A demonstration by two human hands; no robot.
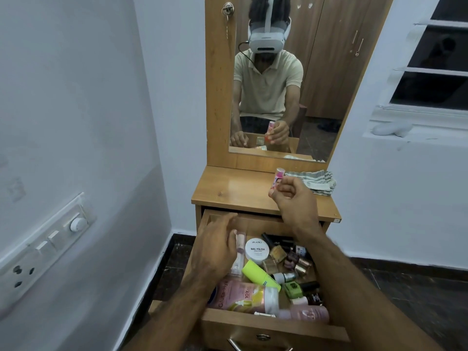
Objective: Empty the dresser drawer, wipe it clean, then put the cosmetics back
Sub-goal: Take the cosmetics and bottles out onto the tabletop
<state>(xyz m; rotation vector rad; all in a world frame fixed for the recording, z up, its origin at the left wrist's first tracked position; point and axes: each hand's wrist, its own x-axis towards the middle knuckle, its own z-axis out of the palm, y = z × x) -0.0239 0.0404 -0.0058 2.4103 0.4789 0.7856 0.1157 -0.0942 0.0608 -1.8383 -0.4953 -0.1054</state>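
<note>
The wooden dresser drawer (273, 325) stands pulled out, full of cosmetics: a white nail polish remover jar (257, 250), a neon yellow tube (260, 274), a pink lotion bottle (243, 296), a green polish bottle (293, 290) and several small nail polish bottles (298, 262). My right hand (293, 198) is above the dresser top (235, 188), shut on a small pink tube (278, 176) held upright. My left hand (217, 249) hovers over the drawer's left side with fingers apart, just above a clear plastic case (239, 252).
A folded striped cloth (316, 182) lies at the right back of the dresser top. A mirror (278, 79) rises behind it, reflecting a person. A wall with a switch panel (48, 247) is close on the left; a window ledge (405, 133) is on the right.
</note>
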